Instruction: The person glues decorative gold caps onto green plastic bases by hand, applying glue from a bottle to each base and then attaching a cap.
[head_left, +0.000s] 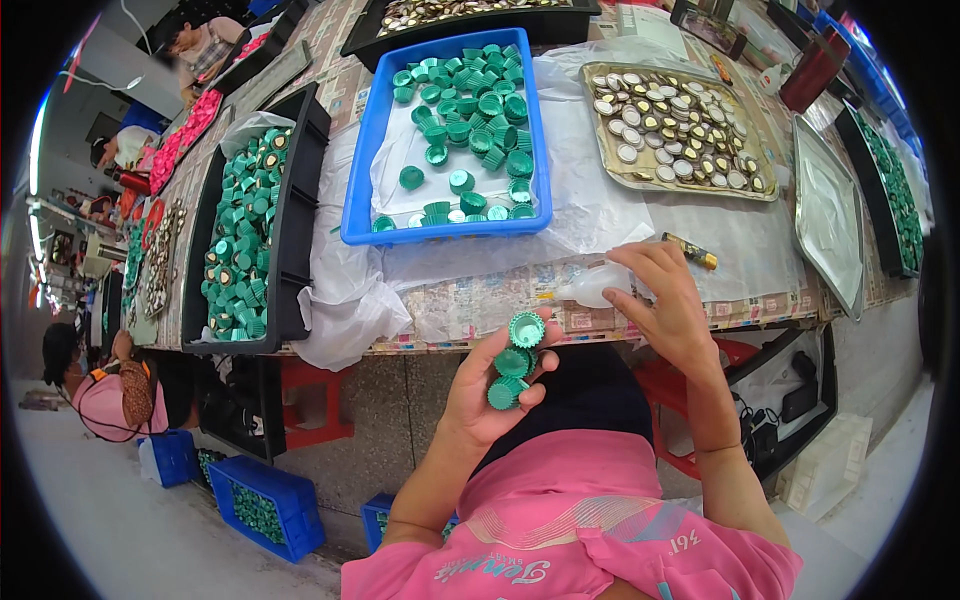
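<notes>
Workshop room, long table [440,318] with a printed cover, thin plastic sheets [600,222] spread over part of it.

Left hand [478,395]: fingers curled, gripping three green ridged cups [515,361] in a row, just off the table's front edge. Top cup's mouth faced the camera.

Right hand [662,305]: thumb and fingers closed on a whitish squeeze bottle [592,286], lying over sideways, its nozzle [546,296] pointing left, near the top cup but apart from it.

Step in hand, my read: dosing the cups from the bottle. Next move called for nozzle over the top cup's mouth, light squeeze, left hand steady. Couldn't tell what was inside the cups.

Around, left to right: co-worker in pink [110,405] at far left; black crate [303,190] of green cups with brownish pieces; blue tray [450,235] of loose green cups; metal tray [604,160] of round pieces; dark tube [690,250] with an orange end, just beyond the right hand; pale shallow tray [828,270]; another black crate [875,215] at far right.

Nothing stood between nozzle and top cup. Tube and rumpled plastic looked like minor snag risks for the right hand.
</notes>
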